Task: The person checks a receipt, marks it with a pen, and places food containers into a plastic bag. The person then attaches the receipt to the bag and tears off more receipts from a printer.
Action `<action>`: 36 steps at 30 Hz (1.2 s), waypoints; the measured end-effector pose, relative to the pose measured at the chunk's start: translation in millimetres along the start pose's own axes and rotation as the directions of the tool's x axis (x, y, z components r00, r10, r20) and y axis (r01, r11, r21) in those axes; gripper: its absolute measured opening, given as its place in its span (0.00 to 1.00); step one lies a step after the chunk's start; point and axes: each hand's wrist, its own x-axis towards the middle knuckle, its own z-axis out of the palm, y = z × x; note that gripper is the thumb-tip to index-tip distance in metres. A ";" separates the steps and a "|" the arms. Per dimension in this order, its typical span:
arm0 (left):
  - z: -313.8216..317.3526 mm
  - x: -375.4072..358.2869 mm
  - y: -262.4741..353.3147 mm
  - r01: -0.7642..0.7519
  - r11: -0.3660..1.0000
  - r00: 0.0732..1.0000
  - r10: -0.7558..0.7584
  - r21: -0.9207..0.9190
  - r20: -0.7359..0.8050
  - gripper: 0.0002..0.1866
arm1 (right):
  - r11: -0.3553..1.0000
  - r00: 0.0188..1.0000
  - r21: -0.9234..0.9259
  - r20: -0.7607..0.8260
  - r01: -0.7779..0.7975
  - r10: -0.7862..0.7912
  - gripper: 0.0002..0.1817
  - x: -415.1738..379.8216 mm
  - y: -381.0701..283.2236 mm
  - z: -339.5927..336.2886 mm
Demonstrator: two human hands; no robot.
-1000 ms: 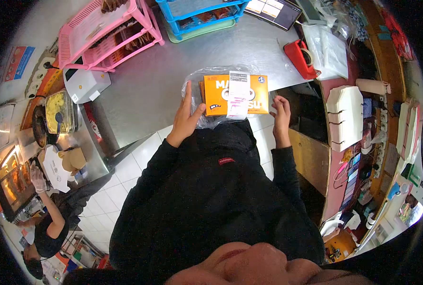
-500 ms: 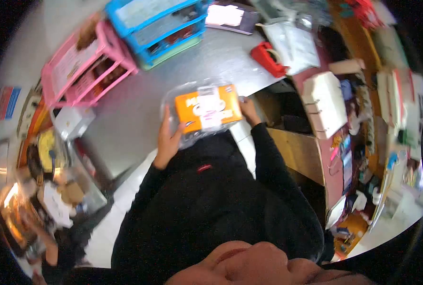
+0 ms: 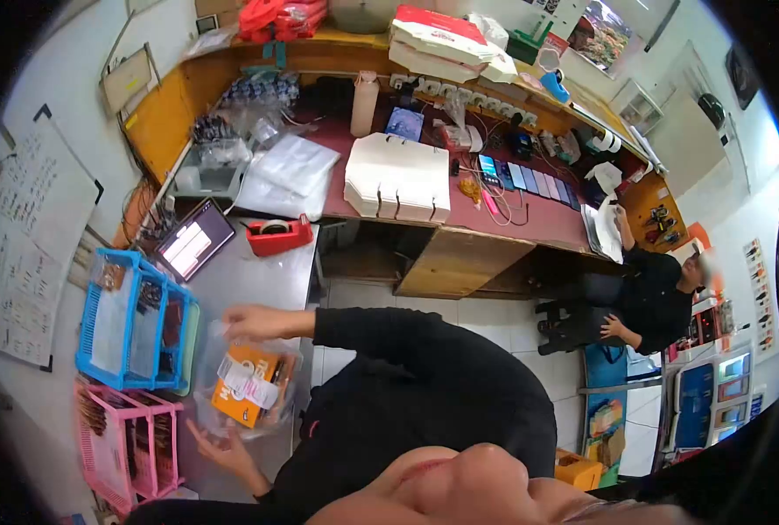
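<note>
An orange box (image 3: 239, 404) with white lettering and a white label lies inside a clear plastic bag (image 3: 291, 363), on or just above the grey metal table. My right hand (image 3: 263, 323) is at the bag's far edge, its bent fingers closed on the plastic; the fingertips are partly hidden. At the near edge of the bag, my left hand (image 3: 235, 457) has its fingers apart, beside or lightly touching the plastic.
Blue drawer racks (image 3: 127, 324) and a pink rack (image 3: 136, 451) stand left of the package. A red tape dispenser (image 3: 277, 236) and a tablet (image 3: 195, 240) sit farther back. A ring binder (image 3: 396, 179) lies on the counter. Another person (image 3: 648, 293) sits at the right.
My view has swung toward the right, bringing the counter and a seated person into sight. The package now appears lower left; my left hand has opened away from its side grip.
</note>
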 end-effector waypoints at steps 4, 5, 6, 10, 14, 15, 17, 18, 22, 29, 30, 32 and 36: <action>61.6 -20.1 -134.4 -0.046 0.986 0.783 0.137 0.163 -0.606 0.39 | 0.965 0.973 -0.171 -0.083 0.199 -0.215 0.24 -3.7 21.7 -21.9; 63.0 -12.0 -115.9 -0.063 0.983 0.777 0.157 0.172 -0.610 0.39 | 0.991 0.967 -0.077 -0.222 0.106 -0.121 0.24 -7.5 50.3 -30.6; 63.1 -5.3 -102.0 -0.108 0.970 0.745 0.223 0.216 -0.629 0.39 | 0.999 0.940 0.024 -0.342 0.023 -0.013 0.25 -16.1 81.1 -43.5; 83.2 -5.5 -23.8 -0.243 0.887 0.617 0.454 0.393 -0.643 0.39 | 0.991 0.811 0.113 -0.572 -0.073 0.124 0.23 -122.5 126.1 -120.5; 166.2 3.5 113.5 -0.331 0.755 0.515 0.647 0.566 -0.562 0.39 | 0.980 0.517 0.192 -0.834 -0.052 0.191 0.09 -248.5 160.9 -202.0; 177.3 -17.2 136.0 -0.340 0.712 0.492 0.691 0.614 -0.529 0.39 | 0.992 0.446 0.117 -0.886 -0.052 0.128 0.08 -278.9 171.0 -220.6; 204.2 -2.5 158.1 -0.394 0.685 0.426 0.727 0.613 -0.538 0.39 | 1.000 0.314 0.006 -0.949 -0.027 0.015 0.06 -331.4 197.6 -255.5; 219.6 4.5 175.9 -0.395 0.680 0.411 0.732 0.617 -0.544 0.39 | 0.998 0.227 0.049 -0.972 -0.030 0.054 0.07 -353.7 203.1 -267.8; 256.5 24.2 203.9 -0.314 0.658 0.424 0.742 0.684 -0.519 0.40 | 0.954 0.094 0.282 -0.958 0.105 0.272 0.11 -416.0 195.6 -310.8; 236.0 53.5 214.8 -0.311 0.851 0.204 0.494 0.423 -0.845 0.36 | 0.878 0.138 0.438 -0.898 0.192 0.418 0.12 -479.5 217.7 -440.5; 236.2 51.0 236.3 -0.350 0.875 0.164 0.407 0.333 -0.898 0.31 | 0.886 0.122 0.446 -0.893 0.124 0.433 0.16 -477.5 205.0 -448.2; 224.1 49.2 243.2 -0.419 0.858 0.113 0.373 0.296 -0.921 0.28 | 0.886 0.109 0.463 -0.883 0.027 0.458 0.24 -487.3 203.3 -471.4; 271.3 43.0 270.3 -0.540 0.833 0.149 0.239 0.124 -0.960 0.20 | 0.812 0.078 0.583 -0.809 -0.018 0.583 0.32 -534.2 211.6 -512.8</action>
